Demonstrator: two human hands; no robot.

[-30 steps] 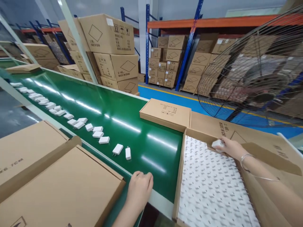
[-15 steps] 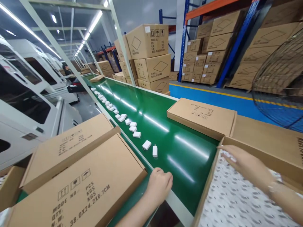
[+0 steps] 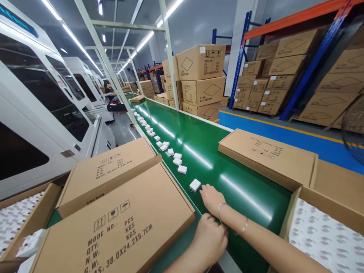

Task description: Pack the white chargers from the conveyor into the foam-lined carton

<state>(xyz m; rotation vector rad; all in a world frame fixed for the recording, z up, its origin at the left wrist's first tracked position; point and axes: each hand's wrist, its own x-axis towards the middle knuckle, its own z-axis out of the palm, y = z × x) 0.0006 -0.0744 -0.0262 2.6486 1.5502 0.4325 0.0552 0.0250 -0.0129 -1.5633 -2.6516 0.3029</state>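
Observation:
My right hand (image 3: pixel 213 199) reaches across to the green conveyor belt (image 3: pixel 244 197), its fingers bent down and closed where a white plug charger lay; that charger is covered by the hand. Just beside the fingertips lies another white plug charger (image 3: pixel 195 185) with its prongs showing. My left hand (image 3: pixel 211 238) is a fist below my right wrist, over the near rail of the belt; what it holds, if anything, is hidden. Several more white chargers (image 3: pixel 182 170) trail away along the belt's left side. On the right, an open carton (image 3: pixel 287 216) contains a white patterned sheet (image 3: pixel 324 231).
Closed flat cartons (image 3: pixel 159 204) lie at the left, with an open carton (image 3: pixel 51 193) beyond them. Another flat carton (image 3: pixel 267 155) lies across the belt's far edge. White machines (image 3: pixel 36 94) line the left; stacked boxes (image 3: pixel 201 91) and racks stand behind. A person (image 3: pixel 108 87) is far off.
My right hand has left the open carton at the right and come over to the nearest charger, which it now covers. My left hand stays a fist by the rail. The view has turned left.

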